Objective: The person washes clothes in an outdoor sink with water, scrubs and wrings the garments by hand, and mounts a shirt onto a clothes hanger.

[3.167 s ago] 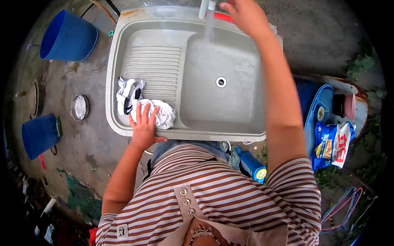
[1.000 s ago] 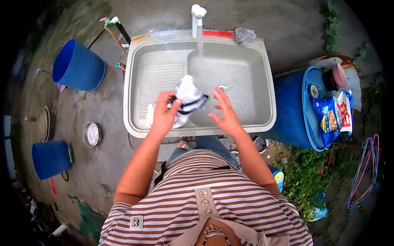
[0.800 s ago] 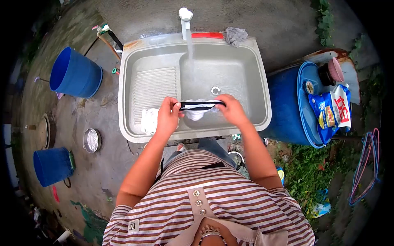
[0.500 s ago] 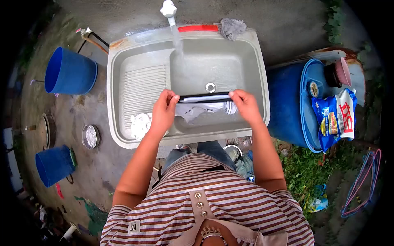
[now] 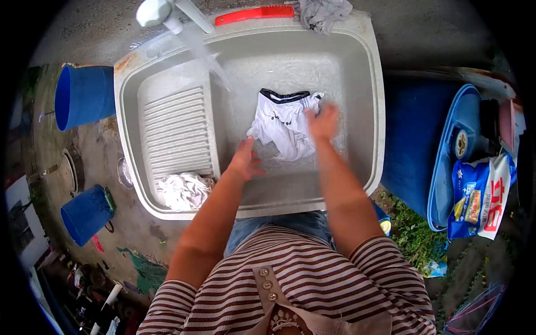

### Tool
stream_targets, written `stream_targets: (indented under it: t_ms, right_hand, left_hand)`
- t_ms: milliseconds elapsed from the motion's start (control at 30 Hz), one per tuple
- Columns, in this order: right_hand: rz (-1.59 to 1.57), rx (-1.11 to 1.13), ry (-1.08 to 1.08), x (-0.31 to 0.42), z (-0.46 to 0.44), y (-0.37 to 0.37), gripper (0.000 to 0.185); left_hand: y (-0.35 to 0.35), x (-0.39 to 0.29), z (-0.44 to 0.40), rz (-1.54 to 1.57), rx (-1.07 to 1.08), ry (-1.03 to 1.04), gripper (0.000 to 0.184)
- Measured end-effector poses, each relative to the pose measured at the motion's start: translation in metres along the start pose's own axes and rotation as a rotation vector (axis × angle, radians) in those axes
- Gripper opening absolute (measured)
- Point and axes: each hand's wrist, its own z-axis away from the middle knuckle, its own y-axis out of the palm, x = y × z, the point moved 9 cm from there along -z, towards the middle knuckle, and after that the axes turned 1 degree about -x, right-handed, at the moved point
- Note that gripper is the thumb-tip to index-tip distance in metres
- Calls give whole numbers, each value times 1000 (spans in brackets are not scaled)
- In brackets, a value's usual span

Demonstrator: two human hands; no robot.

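A white garment with a black waistband (image 5: 287, 125) lies spread in the basin of the grey sink (image 5: 375, 120), in shallow water. My left hand (image 5: 245, 160) is at its lower left edge, fingers apart and holding nothing. Beside its right edge is my right hand (image 5: 324, 120), blurred by motion, with its fingers hard to make out. Water runs from the white tap (image 5: 173, 22) into the basin's upper left. A second white cloth (image 5: 184, 191) lies crumpled below the ridged washboard (image 5: 176, 131).
A red brush (image 5: 254, 15) and a grey rag (image 5: 324, 14) rest on the sink's back rim. At the right, a blue barrel (image 5: 416, 145) bears a detergent bag (image 5: 480, 195) and a pink bowl (image 5: 507, 125). Blue buckets (image 5: 89, 97) stand on the left.
The garment, earlier stretched between both hands by its waistband, has been let go and now lies in the basin. Water was turned on earlier. The view has shifted closer to the sink.
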Motion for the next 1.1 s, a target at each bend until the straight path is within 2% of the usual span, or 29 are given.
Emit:
stream_targets:
  t_ms: [33, 67, 133, 167, 267, 300, 367, 400, 433, 467, 533, 567, 600, 667, 700, 733, 767, 800, 833, 867, 933, 1000, 1067, 1100]
  right_hand:
    - [35, 140, -52, 22, 30, 22, 89]
    - [-124, 240, -1, 43, 62, 34, 83]
    - [-501, 487, -63, 90, 109, 35, 56]
    - [-544, 532, -137, 121, 136, 3, 49]
    - [-492, 570, -422, 187, 182, -75, 32]
    - [-463, 477, -583, 193, 186, -80, 31]
    - [-169, 416, -659, 167, 144, -29, 28]
    - [-13, 407, -419, 132, 91, 8, 29]
    - [-12, 398, -271, 101, 48, 16, 28]
    - [-16, 394, -118, 78, 27, 20, 28]
    - [-118, 350, -75, 81, 40, 15, 30]
    - [-198, 309, -40, 77, 52, 5, 31]
    - [-194, 302, -37, 88, 74, -12, 31]
    - [-261, 498, -39, 121, 121, -35, 34]
    - [-249, 504, -33, 99, 115, -21, 34]
    - [-112, 520, -135, 71, 102, 4, 34]
    - [15, 519, -245, 55, 81, 18, 33]
    - [105, 493, -130, 34, 53, 15, 32]
    - [192, 478, -6, 12, 34, 10, 33]
    - [59, 437, -31, -1, 13, 2, 41]
    - [-142, 391, -54, -15, -24, -26, 66]
    - [-237, 342, -75, -32, -50, -14, 72]
    - [-366, 0, -247, -27, -36, -20, 70]
    - [-36, 162, -329, 2, 3, 0, 75]
  left_hand:
    - [8, -1, 3, -6, -6, -8, 70]
    - [19, 2, 6, 98, -2, -90, 65]
    - [14, 7, -24, 202, 0, -180, 63]
    - [38, 3, -62, 444, 576, -247, 58]
    - [34, -27, -45, 600, 616, -45, 38]
    - [30, -20, -52, 649, 569, 10, 33]
    - [51, -13, -25, 455, 404, 111, 28]
    - [65, -13, 5, 213, 278, 145, 29]
    - [73, 1, 4, 41, 352, 120, 32]
    - [81, 0, 8, 34, 344, 127, 32]
    - [92, 0, 12, 42, 203, 50, 31]
    - [86, -1, -15, 151, 242, 81, 32]
    - [80, -8, -20, 149, 250, 79, 32]
    - [68, -26, -16, 225, 162, 76, 31]
    - [59, -25, -5, -96, 18, 75, 28]
    - [59, -16, 16, -96, 13, 59, 28]
    - [69, -9, 38, -69, 132, 71, 28]
    - [81, -13, 49, -48, 258, 97, 28]
    - [70, -5, 12, -11, 370, 209, 42]
    - [61, -7, 18, -12, 363, 206, 42]
    - [20, -26, 34, -25, 61, 342, 68]
    - [-10, -14, 2, -63, 2, 327, 74]
    - [-9, 13, -2, 36, 81, 108, 78]
    - [-2, 13, 1, 36, 78, 108, 78]
